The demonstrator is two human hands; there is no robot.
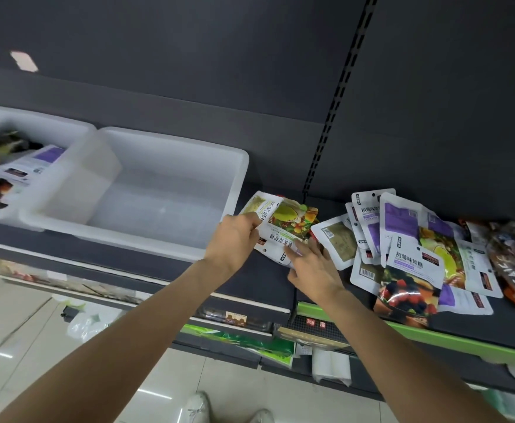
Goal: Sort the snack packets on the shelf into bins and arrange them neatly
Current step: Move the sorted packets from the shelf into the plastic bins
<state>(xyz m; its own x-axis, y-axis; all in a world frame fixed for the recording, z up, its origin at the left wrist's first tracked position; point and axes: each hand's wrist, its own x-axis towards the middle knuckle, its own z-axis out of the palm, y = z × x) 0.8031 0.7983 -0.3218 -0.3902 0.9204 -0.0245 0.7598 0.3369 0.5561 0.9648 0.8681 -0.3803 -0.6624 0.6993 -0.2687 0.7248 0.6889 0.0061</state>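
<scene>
Green snack packets [280, 230], just right of the empty bin [164, 190]: left hand [235, 239] pinches their upper edge, right hand [311, 264] presses flat-fingered from below; risk, I judge, slick packets fanning apart and sliding off the shelf [250, 279].

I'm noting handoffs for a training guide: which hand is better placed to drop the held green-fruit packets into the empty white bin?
Probably the left hand. It already grips the green-fruit packets and sits right beside the empty white bin. The right hand lies on their far side, nearer the loose packet pile.
</scene>
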